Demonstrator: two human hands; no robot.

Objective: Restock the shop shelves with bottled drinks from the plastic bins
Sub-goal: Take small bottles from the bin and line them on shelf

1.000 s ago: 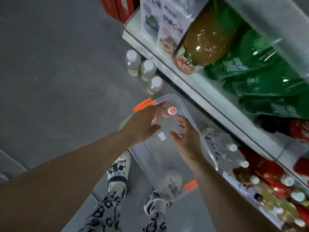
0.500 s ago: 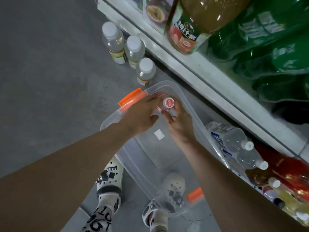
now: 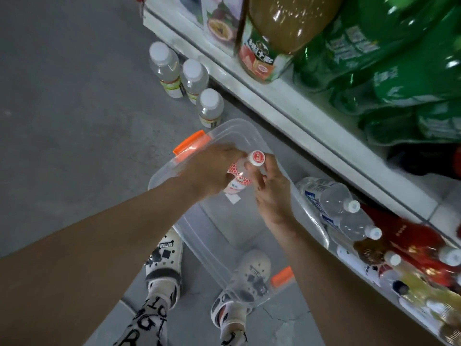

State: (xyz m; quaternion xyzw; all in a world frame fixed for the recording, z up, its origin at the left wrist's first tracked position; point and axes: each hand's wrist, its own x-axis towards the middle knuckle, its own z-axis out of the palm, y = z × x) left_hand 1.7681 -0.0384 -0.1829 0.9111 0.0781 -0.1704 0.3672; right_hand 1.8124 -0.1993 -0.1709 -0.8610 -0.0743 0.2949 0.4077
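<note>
Red-capped bottle over plastic bin: left hand tight round body, right hand round neck.

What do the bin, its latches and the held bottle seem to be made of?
Bin: clear glossy plastic; shoes and floor show through it.
Latches: probably opaque orange plastic, smooth with a soft sheen.
Bottle: likely translucent plastic, milky, with a printed red-and-white label; the cap looks like hard white plastic.
</note>
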